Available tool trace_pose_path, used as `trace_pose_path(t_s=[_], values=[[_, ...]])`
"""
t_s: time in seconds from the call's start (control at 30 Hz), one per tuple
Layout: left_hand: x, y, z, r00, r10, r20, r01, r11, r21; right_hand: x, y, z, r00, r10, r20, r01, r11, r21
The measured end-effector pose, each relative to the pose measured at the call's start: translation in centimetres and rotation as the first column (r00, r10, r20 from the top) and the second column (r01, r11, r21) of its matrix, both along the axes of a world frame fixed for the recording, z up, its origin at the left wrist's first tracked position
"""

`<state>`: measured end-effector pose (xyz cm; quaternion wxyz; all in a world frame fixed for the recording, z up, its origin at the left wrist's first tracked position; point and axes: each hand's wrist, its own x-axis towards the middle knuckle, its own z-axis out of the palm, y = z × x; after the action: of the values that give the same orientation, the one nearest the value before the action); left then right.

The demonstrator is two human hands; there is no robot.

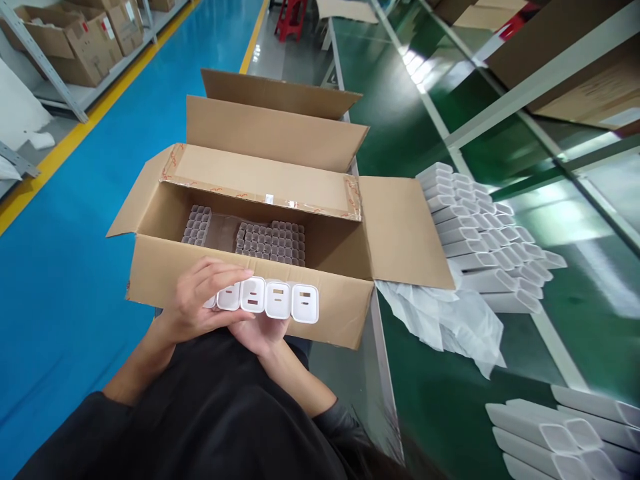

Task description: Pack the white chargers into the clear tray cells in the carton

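Observation:
A row of several white plastic housings [278, 300], each with small slots in its end face, is held in front of the open cardboard box [250, 293]. My left hand [200, 297] grips the row's left end, fingers above and thumb below. From underneath, my right hand [263, 333] supports the middle of the row; its fingers are mostly hidden behind the housings. Down inside the box stand upright blocks of similar white pieces [287, 241], with another block [197, 225] on the left and a gap between them.
On the green bench [425, 373] to the right lies a stack of white tubular housings [490, 233] beside crumpled white wrapping [450, 320]. More housings [565, 433] lie lower right. The box flaps [405, 230] stick outward. Shelving with cartons [75, 40] stands across the blue floor.

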<state>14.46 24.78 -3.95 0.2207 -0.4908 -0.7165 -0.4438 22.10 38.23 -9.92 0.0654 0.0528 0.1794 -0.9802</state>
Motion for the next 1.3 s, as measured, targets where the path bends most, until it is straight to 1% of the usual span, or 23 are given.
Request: trace_pose_path(t_s=[0.1, 0.23, 0.33, 0.43, 0.57, 0.67, 0.77, 0.83, 0.9, 0.97, 1.03, 1.13, 1.2, 1.23, 1.3], values=[[0.0, 0.0, -0.1, 1.0, 0.0, 0.016, 0.0, 1.0, 0.002, 0.0, 0.1, -0.1, 1.0, 0.009, -0.013, -0.008, 1.0, 0.017], [-0.1, 0.1, 0.0, 0.999, -0.019, 0.026, 0.018, 1.0, 0.015, -0.2, 0.2, 0.1, 0.998, 0.034, -0.05, -0.034, 0.999, 0.012], [-0.1, 0.0, 0.0, 0.999, -0.024, 0.041, 0.023, 0.999, 0.023, -0.3, 0.3, 0.1, 0.999, 0.042, -0.026, -0.042, 0.999, 0.001], [0.0, -0.1, -0.1, 0.998, -0.028, 0.056, 0.026, 0.999, 0.026, -0.2, 0.3, 0.0, 0.998, 0.059, 0.026, -0.059, 0.998, 0.026], [-0.1, -0.4, -0.2, 0.988, -0.086, 0.126, 0.079, 0.995, 0.061, -0.1, 0.2, 0.1, 0.998, 0.058, 0.031, -0.06, 0.996, 0.066], [-0.1, -0.9, -0.2, 0.954, -0.194, 0.229, 0.169, 0.978, 0.125, -0.2, 0.2, 0.4, 0.998, 0.06, 0.023, -0.062, 0.996, 0.068], [-0.1, -1.4, -0.5, 0.89, -0.284, 0.356, 0.234, 0.956, 0.178, -0.3, 0.1, 0.5, 0.997, 0.064, 0.043, -0.067, 0.995, 0.077], [-0.1, -1.7, -0.7, 0.854, -0.311, 0.416, 0.247, 0.948, 0.202, -0.3, 0.1, 0.5, 0.996, 0.073, 0.047, -0.076, 0.995, 0.07], [-0.1, -1.7, -1.0, 0.847, -0.311, 0.431, 0.244, 0.948, 0.204, -0.3, 0.0, 0.5, 0.996, 0.074, 0.044, -0.076, 0.996, 0.056], [-0.2, -1.6, -1.1, 0.87, -0.275, 0.409, 0.219, 0.959, 0.179, -0.4, 0.0, 0.3, 0.997, 0.071, 0.041, -0.073, 0.996, 0.056], [-0.2, -1.3, -0.9, 0.919, -0.198, 0.341, 0.164, 0.978, 0.125, -0.4, 0.0, 0.2, 0.997, 0.067, 0.04, -0.069, 0.995, 0.065], [0.0, -0.9, -0.1, 0.992, -0.022, 0.124, 0.024, 1.0, -0.014, -0.4, 0.0, 0.1, 0.999, 0.032, 0.036, -0.035, 0.997, 0.07], [0.2, -0.6, 0.4, 0.996, 0.081, -0.04, -0.085, 0.991, -0.105, -0.4, 0.0, 0.2, 0.999, 0.002, 0.036, -0.005, 0.997, 0.079], [0.3, -0.5, 0.6, 0.989, 0.112, -0.1, -0.125, 0.983, -0.135, -0.4, 0.0, 0.3, 0.999, -0.009, 0.034, 0.006, 0.996, 0.086], [0.5, -0.4, 0.7, 0.978, 0.138, -0.159, -0.164, 0.973, -0.163, -0.4, 0.0, 0.4, 0.999, -0.019, 0.032, 0.016, 0.996, 0.092]])
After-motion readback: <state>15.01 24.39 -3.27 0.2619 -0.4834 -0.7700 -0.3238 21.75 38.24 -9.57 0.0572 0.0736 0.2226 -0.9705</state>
